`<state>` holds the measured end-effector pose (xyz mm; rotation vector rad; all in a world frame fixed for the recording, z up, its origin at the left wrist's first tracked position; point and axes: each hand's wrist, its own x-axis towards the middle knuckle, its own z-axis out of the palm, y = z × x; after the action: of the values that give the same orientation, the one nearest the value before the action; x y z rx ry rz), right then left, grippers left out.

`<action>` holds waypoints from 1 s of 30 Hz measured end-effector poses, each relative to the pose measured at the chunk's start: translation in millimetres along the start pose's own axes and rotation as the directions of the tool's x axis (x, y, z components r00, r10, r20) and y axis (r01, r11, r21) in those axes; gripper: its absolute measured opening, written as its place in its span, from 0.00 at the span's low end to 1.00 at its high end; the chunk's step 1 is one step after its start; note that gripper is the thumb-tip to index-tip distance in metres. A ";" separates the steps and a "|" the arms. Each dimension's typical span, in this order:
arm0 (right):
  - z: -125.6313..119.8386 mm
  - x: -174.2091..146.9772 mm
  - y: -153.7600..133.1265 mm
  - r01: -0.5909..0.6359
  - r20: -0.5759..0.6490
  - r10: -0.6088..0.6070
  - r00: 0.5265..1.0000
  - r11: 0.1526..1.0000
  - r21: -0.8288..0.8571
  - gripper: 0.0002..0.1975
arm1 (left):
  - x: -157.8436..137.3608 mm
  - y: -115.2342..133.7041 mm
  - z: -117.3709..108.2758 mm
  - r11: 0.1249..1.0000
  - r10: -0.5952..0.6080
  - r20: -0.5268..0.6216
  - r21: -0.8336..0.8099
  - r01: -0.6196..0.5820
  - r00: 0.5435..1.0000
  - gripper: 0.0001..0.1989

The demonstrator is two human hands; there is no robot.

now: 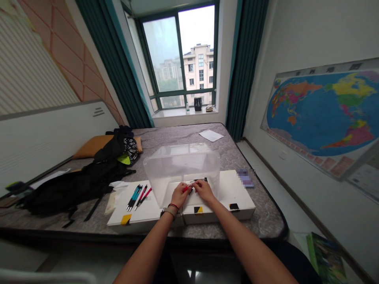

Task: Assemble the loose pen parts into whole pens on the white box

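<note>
Pen piece (185, 189), bright red, and the left hand (178, 194) has it, thumb and fingers pinching round the barrel, dead centre of our clock with the window (179, 55) at twelve! The right hand (204, 191) meets it from three o'clock, fingertips drawn in close at the end; whether they pinch anything, I can't tell from where I stand. It all plays out at the mouth of the clear bin (183, 161), seemingly tipped on its side, over the white boxes (238, 193). Some dark bits (205, 180) lie just past the right hand at twelve, too small to name. Over at nine, the blue pens (136, 194) and red pens (143, 193) lie together, tips toward seven. Now, handling: this piece looks like light, stiff plastic, smooth enough to roll, so I'd judge a firm pinch mid-barrel the right hold, other fingertips on the very end. Gently, mind: anything thin there could bend or slip, and an off-centre squeeze might send it spinning.
</note>
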<state>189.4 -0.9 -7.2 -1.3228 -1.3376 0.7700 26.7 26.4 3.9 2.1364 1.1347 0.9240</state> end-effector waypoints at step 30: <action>-4.0 -0.1 -2.7 -0.011 0.018 0.010 1.000 0.997 0.083 0.19 | -4.2 10.6 -7.9 0.967 -0.178 -0.080 -0.200 0.159 0.981 0.05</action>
<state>192.5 -2.3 -3.7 -1.2615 -1.2993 0.8370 24.0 18.7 15.1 1.8269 1.2014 1.0235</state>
